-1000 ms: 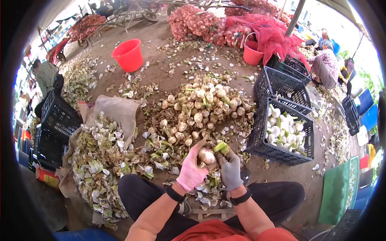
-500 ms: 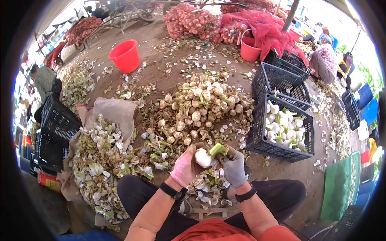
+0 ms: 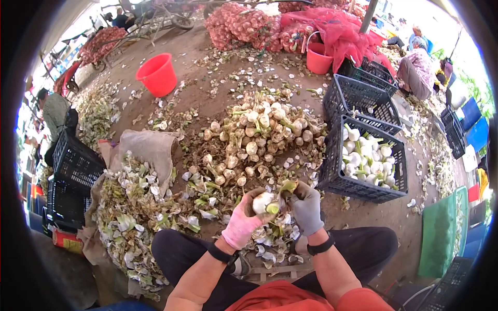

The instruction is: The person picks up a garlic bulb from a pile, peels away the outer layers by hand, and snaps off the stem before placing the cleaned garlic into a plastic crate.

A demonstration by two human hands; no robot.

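A white garlic bulb (image 3: 263,202) with a short green stem sits in my left hand (image 3: 241,223), whose pink-gloved fingers wrap round it. The cut stem end faces down and to the right. Beside it, my right hand (image 3: 307,208), in a grey glove, pinches a strip of brownish outer leaf (image 3: 287,188) at the bulb's right side. A heap of untrimmed garlic (image 3: 264,122) lies on the ground beyond both hands. Peeled white bulbs (image 3: 365,161) fill much of a black crate (image 3: 363,193) at the right.
Leaf scraps (image 3: 129,228) are piled at the left beside black crates (image 3: 78,160). Red buckets (image 3: 157,78) and net sacks (image 3: 244,26) stand farther back. An empty black crate (image 3: 358,93) adjoins the full one. Other people (image 3: 417,72) sit at both sides; a green bin (image 3: 438,233) is near right.
The bulb has turned in my left hand, so its stem points down and right instead of up. A strip of leaf now stands away from it at my right fingers. The view has shifted slightly.
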